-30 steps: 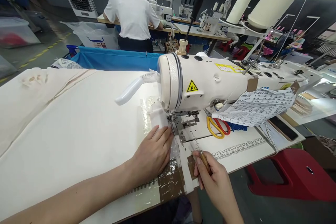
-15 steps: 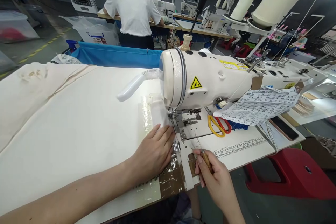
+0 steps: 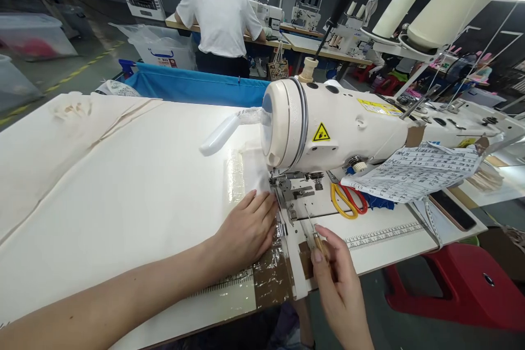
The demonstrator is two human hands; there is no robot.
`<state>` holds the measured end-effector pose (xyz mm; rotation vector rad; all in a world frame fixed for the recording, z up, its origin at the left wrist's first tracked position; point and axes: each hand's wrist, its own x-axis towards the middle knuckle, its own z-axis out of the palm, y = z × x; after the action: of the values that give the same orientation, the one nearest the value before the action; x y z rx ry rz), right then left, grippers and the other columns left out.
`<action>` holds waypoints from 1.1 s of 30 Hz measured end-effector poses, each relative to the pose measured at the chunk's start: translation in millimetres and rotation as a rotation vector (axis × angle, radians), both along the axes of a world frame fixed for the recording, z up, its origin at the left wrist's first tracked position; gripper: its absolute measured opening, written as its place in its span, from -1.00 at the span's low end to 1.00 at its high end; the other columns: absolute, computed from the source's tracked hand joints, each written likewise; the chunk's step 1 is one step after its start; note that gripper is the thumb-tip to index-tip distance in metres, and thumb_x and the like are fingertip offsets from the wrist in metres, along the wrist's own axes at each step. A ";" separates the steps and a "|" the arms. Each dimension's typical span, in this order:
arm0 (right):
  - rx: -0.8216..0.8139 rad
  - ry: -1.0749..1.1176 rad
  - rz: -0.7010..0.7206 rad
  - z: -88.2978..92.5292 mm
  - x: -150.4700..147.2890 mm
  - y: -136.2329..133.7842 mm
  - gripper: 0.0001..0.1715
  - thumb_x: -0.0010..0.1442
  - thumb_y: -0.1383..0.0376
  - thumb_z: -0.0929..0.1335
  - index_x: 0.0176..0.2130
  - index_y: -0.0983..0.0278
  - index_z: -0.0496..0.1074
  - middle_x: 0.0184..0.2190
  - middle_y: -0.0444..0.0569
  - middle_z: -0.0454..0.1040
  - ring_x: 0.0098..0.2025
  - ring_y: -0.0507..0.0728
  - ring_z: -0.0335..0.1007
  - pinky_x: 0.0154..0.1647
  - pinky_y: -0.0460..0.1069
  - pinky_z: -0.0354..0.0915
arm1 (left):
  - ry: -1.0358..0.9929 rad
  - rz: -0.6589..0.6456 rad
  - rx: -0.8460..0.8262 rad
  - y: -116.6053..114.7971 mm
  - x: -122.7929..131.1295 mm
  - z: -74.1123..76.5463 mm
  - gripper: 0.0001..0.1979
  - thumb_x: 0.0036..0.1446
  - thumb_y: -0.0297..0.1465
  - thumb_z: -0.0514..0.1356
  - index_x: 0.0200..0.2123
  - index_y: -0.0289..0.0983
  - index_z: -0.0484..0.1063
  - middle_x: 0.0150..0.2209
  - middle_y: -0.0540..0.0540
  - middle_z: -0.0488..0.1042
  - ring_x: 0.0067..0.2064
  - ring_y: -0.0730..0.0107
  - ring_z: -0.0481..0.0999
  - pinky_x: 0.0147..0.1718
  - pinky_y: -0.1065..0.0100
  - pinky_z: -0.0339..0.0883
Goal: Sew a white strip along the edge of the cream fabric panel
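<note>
My left hand point(image 3: 249, 227) lies flat, fingers stretched out, on pale fabric point(image 3: 256, 167) beside the presser foot of a white sewing machine point(image 3: 328, 131). In my right hand point(image 3: 338, 281) is an awl point(image 3: 319, 241) with a wooden handle, held between thumb and fingers. Its thin metal point is directed up toward the metal needle plate point(image 3: 305, 188). A white strip of fabric point(image 3: 298, 268) runs from the machine's guide down over the front edge, between my two hands. Cloth under my left fingers is partly hidden.
Yellow-and-red-handled scissors point(image 3: 348, 200) lie right of the needle area, under a handwritten paper sheet point(image 3: 414, 172). A phone point(image 3: 453, 209) rests farther right. Cream fabric point(image 3: 49, 158) covers the table's left side. A red stool point(image 3: 459, 284) stands below; a person in white point(image 3: 221, 19) sits beyond.
The whole view has shifted, so the machine appears farther right. My right fingers have straightened somewhat along the awl. My left hand stays in the same place on the fabric.
</note>
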<state>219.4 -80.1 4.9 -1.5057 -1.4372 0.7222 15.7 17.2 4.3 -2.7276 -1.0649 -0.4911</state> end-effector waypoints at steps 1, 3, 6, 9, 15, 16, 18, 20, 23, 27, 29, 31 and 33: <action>0.059 -0.024 0.028 -0.2 -2.6 2.0 -0.70 0.46 0.20 0.25 0.14 0.12 0.36 -0.02 0.01 0.52 -0.04 0.15 0.51 -0.17 -0.08 0.46 | -0.002 0.003 -0.008 1.6 -0.2 -0.9 -0.52 0.37 -0.33 -0.05 0.18 -0.51 0.37 0.20 -0.35 0.41 0.23 -0.05 0.35 0.24 0.01 0.16; 0.151 -0.050 0.117 0.9 -9.1 7.9 -0.78 0.45 0.28 0.25 0.04 0.14 0.40 -0.16 -0.03 0.52 -0.15 0.12 0.51 -0.26 -0.10 0.44 | -0.009 0.006 -0.024 4.5 -0.6 -1.8 -0.51 0.37 -0.33 -0.04 0.19 -0.53 0.36 0.21 -0.37 0.39 0.25 -0.07 0.34 0.24 0.00 0.18; 0.248 -0.110 0.268 4.1 -20.8 19.2 -0.77 0.44 0.36 0.21 0.02 0.20 0.38 -0.28 -0.05 0.43 -0.29 0.10 0.44 -0.35 -0.07 0.37 | -0.035 0.015 -0.048 8.2 -1.0 -0.2 -0.52 0.35 -0.34 -0.01 0.19 -0.56 0.35 0.20 -0.39 0.38 0.23 -0.07 0.34 0.23 0.00 0.23; 0.353 -0.273 0.308 4.7 -31.2 29.6 -0.76 0.41 0.42 0.20 -0.01 0.28 0.38 -0.34 -0.04 0.40 -0.35 0.11 0.40 -0.37 -0.03 0.30 | -0.050 0.018 -0.084 12.5 -1.7 3.0 -0.55 0.33 -0.39 0.01 0.14 -0.58 0.38 0.13 -0.39 0.43 0.13 -0.01 0.40 0.15 0.04 0.35; 0.433 -0.543 0.284 0.3 -41.9 44.6 -0.71 0.41 0.43 0.18 0.02 0.39 0.39 -0.34 0.04 0.46 -0.35 0.16 0.44 -0.41 -0.02 0.26 | -0.103 -0.020 -0.097 21.4 -4.4 1.8 -0.63 0.31 -0.50 -0.01 0.05 -0.55 0.44 0.05 -0.36 0.48 0.06 0.07 0.45 0.05 0.12 0.46; 0.441 -0.573 0.282 0.1 -42.8 46.3 -0.70 0.41 0.42 0.18 0.03 0.39 0.39 -0.33 0.05 0.47 -0.35 0.17 0.44 -0.41 -0.02 0.26 | -0.114 -0.024 -0.096 22.0 -4.6 1.0 -0.64 0.30 -0.52 -0.01 0.05 -0.54 0.44 0.05 -0.36 0.48 0.06 0.07 0.45 0.04 0.11 0.47; 0.433 -0.634 0.282 0.4 -44.6 48.6 -0.69 0.41 0.42 0.16 0.03 0.39 0.39 -0.32 0.05 0.47 -0.35 0.17 0.44 -0.42 -0.01 0.24 | -0.133 -0.025 -0.097 22.3 -4.6 0.0 -0.65 0.28 -0.54 0.00 0.04 -0.54 0.44 0.04 -0.38 0.48 0.06 0.06 0.45 0.03 0.09 0.47; 0.407 -0.692 0.272 1.2 -46.1 49.4 -0.67 0.41 0.42 0.15 0.03 0.38 0.39 -0.32 0.05 0.48 -0.36 0.17 0.43 -0.44 -0.01 0.22 | -0.144 -0.021 -0.102 21.8 -4.2 0.0 -0.64 0.27 -0.55 0.01 0.05 -0.54 0.43 0.04 -0.39 0.47 0.05 0.05 0.45 0.02 0.08 0.48; 0.377 -0.763 0.253 1.8 -47.9 48.8 -0.66 0.39 0.43 0.15 0.01 0.38 0.40 -0.33 0.04 0.47 -0.38 0.17 0.43 -0.46 0.00 0.20 | -0.152 -0.010 -0.113 21.1 -3.6 1.3 -0.64 0.27 -0.54 0.00 0.06 -0.49 0.43 0.04 -0.36 0.46 0.03 0.07 0.46 0.00 0.07 0.48; 0.368 -0.829 0.230 0.5 -50.2 48.1 -0.66 0.38 0.44 0.15 0.01 0.37 0.40 -0.31 0.04 0.48 -0.38 0.18 0.44 -0.46 0.01 0.22 | -0.148 0.002 -0.130 22.4 -4.5 2.9 -0.64 0.28 -0.53 -0.01 0.05 -0.48 0.44 0.02 -0.34 0.46 0.02 0.07 0.45 0.00 0.06 0.47; 0.358 -0.876 0.210 -0.8 -52.6 48.7 -0.65 0.35 0.45 0.17 0.04 0.40 0.40 -0.28 0.08 0.50 -0.39 0.20 0.46 -0.47 0.02 0.25 | -0.143 0.009 -0.126 24.1 -5.7 2.6 -0.62 0.29 -0.51 -0.01 0.07 -0.51 0.43 0.03 -0.37 0.46 0.04 0.06 0.44 0.02 0.06 0.46; 0.349 -0.929 0.186 -1.7 -56.1 49.8 -0.61 0.31 0.48 0.19 0.07 0.44 0.40 -0.26 0.12 0.51 -0.40 0.22 0.48 -0.47 0.04 0.27 | -0.137 0.015 -0.115 26.2 -7.2 1.6 -0.61 0.31 -0.49 -0.02 0.09 -0.53 0.42 0.05 -0.37 0.46 0.05 0.05 0.44 0.04 0.05 0.44; 0.336 -0.955 0.166 -1.1 -59.7 50.3 -0.56 0.27 0.51 0.21 0.11 0.47 0.40 -0.25 0.15 0.52 -0.40 0.24 0.49 -0.49 0.05 0.28 | -0.130 0.018 -0.102 28.5 -9.0 0.3 -0.60 0.33 -0.47 -0.03 0.11 -0.53 0.41 0.07 -0.36 0.47 0.07 0.05 0.44 0.04 0.04 0.43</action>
<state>159.7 -29.8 3.8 -1.5230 -2.2577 -0.2273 6.7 45.7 4.7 -2.8047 -1.1757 -0.6360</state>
